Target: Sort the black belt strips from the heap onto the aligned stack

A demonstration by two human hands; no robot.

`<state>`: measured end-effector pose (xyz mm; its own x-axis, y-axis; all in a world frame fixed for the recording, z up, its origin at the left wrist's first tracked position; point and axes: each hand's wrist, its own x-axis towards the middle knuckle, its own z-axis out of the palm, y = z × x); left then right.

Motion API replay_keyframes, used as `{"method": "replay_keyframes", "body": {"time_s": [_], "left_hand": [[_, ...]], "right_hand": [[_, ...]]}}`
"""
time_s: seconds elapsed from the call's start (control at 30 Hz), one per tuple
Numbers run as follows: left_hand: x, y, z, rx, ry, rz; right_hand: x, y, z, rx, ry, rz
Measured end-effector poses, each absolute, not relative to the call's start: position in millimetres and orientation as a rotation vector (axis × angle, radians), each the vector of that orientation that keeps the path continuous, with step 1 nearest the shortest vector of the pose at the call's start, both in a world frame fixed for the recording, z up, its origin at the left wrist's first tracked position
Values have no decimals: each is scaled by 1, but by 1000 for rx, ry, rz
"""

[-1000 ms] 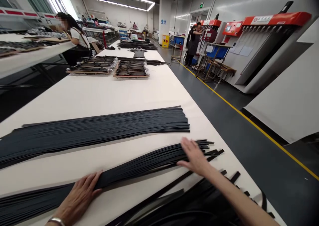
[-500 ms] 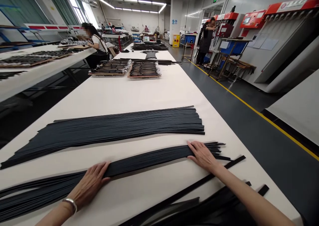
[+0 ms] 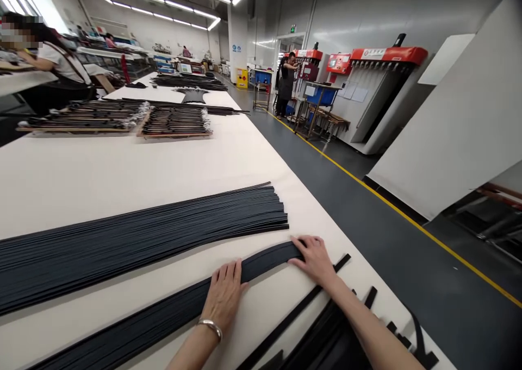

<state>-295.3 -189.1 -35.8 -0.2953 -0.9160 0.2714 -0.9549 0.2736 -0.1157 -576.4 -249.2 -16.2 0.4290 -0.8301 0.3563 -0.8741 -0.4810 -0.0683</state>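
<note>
A narrow bundle of dark strips (image 3: 163,318), laid side by side, runs from the lower left toward the table's right side. Across it lies my left hand (image 3: 224,294), a silver bangle on the wrist, fingers over the top and thumb at the near edge. My right hand (image 3: 313,258) is closed over the bundle's right end and hides the strip tips. Between the two hands the bundle bends slightly upward. Beyond it a wider stack of dark strips (image 3: 142,234) lies flat, touched by neither hand.
Loose black strips (image 3: 297,318) lie near me, under my right forearm. Farther up the white table (image 3: 163,166) sit two boards of dark bars (image 3: 176,121). A person (image 3: 286,82) stands by red machines on the right; another person (image 3: 53,60) sits at the left.
The view has turned right. My left hand has slid along the bundle, closer to my right hand. The strip ends that fanned out past my right hand are now gathered beneath it.
</note>
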Motion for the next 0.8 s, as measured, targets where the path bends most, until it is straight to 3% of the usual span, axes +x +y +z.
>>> {"method": "replay_keyframes", "body": {"time_s": [0.1, 0.33, 0.47, 0.8], "left_hand": [[-294, -186, -39, 1722, -2389, 428], [-301, -190, -22, 1677, -2373, 321], [-328, -205, -14, 1691, -2345, 253], [-365, -218, -12, 1631, -2317, 151]], "right_hand": [[-619, -256, -25, 2441, -1752, 606], [-635, -275, -42, 2323, -2216, 1386], [-602, -287, -42, 2046, -2330, 1563], [-564, -288, -29, 2155, -2260, 1753]]}}
